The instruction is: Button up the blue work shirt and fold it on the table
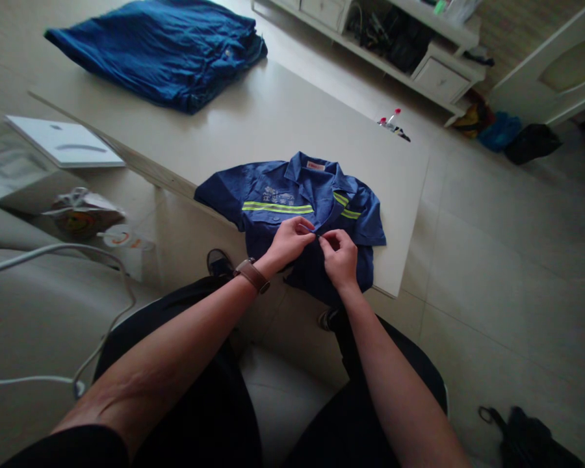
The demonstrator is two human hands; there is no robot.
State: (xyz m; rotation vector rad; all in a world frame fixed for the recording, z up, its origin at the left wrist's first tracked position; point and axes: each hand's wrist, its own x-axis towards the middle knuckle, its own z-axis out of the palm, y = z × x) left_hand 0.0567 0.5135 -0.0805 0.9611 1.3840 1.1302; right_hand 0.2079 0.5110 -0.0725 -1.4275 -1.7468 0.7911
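A blue work shirt [273, 195] with yellow reflective stripes lies face up at the near edge of a low white table [253, 123], its hem hanging over the edge. My left hand [288, 242], a brown watch on its wrist, pinches the shirt's front placket. Facing it, my right hand [340, 255] pinches the same placket, fingertips almost touching. Both hands are closed on the fabric at the shirt's middle.
A stack of folded blue garments [166, 49] lies at the table's far left. Small red-capped items [392, 123] sit at the far right edge. A white box [63, 143] and a white cable [53, 250] are left of me. A dark bag [531, 439] lies on the floor.
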